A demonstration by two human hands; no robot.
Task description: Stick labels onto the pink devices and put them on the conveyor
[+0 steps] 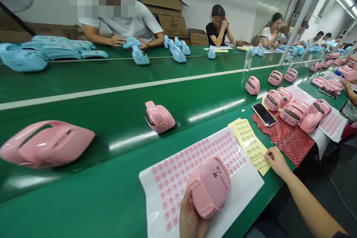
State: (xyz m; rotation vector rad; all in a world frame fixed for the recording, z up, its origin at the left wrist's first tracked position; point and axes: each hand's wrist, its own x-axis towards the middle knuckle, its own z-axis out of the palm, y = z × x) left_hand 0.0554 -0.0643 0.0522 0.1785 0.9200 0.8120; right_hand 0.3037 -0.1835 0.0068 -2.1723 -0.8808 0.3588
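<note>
My left hand (192, 217) grips a rounded pink plastic case (210, 186) from below, with its printed cartoon face turned up. Under it lies a white sheet of pink oval stickers (178, 160); some spots on its right side look paler. At the right, the fingers of my right hand (277, 161) are pinched at the near edge of yellow sticker sheets (248, 139) with dark printed marks. Whether a single sticker is between those fingertips is too small to tell.
Pink cases (159, 117) stand on the green belt (125, 93). A phone (263, 114), red bubble wrap (292, 137) and several more pink cases (291, 113) lie to the right. A water bottle (248, 59) stands beyond. Across sit co-workers with blue cases (177, 52).
</note>
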